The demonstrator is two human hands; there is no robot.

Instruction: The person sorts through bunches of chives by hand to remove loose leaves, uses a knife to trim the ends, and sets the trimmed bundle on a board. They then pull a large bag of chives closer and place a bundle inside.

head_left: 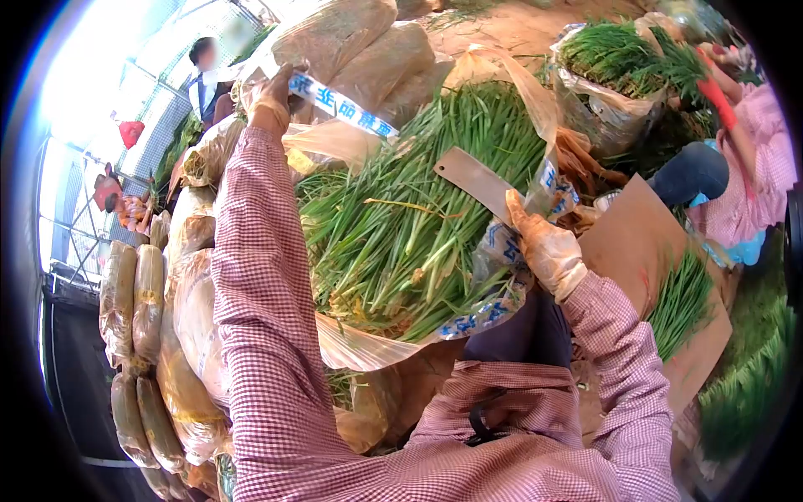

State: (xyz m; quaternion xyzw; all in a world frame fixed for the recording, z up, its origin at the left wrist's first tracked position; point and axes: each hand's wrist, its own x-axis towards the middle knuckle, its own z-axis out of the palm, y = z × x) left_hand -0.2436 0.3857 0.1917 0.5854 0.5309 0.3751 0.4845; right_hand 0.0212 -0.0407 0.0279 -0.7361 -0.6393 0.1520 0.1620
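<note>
My left hand (pixel 272 99), reaching far forward, grips one end of a white strip of printed tape (pixel 343 109) with blue lettering. The strip slants down to the right toward a large heap of long green leafy stalks, like chives (pixel 418 226). Clear plastic sheeting (pixel 368 347) with blue print lies around the heap. My right hand (pixel 548 251), in a soiled whitish glove, is closed at the near end of a flat grey knife (pixel 474 182). The broad blade has a small hole near its far corner and lies over the stalks; its handle is hidden.
Wrapped bundles (pixel 138 301) are stacked at the left, and large plastic-covered bags (pixel 335 42) stand ahead. At the right, a cardboard sheet (pixel 627 243) carries a loose green bunch (pixel 682 301). A co-worker in a pink checked sleeve (pixel 765 142) handles greens beside an open bag (pixel 615 63).
</note>
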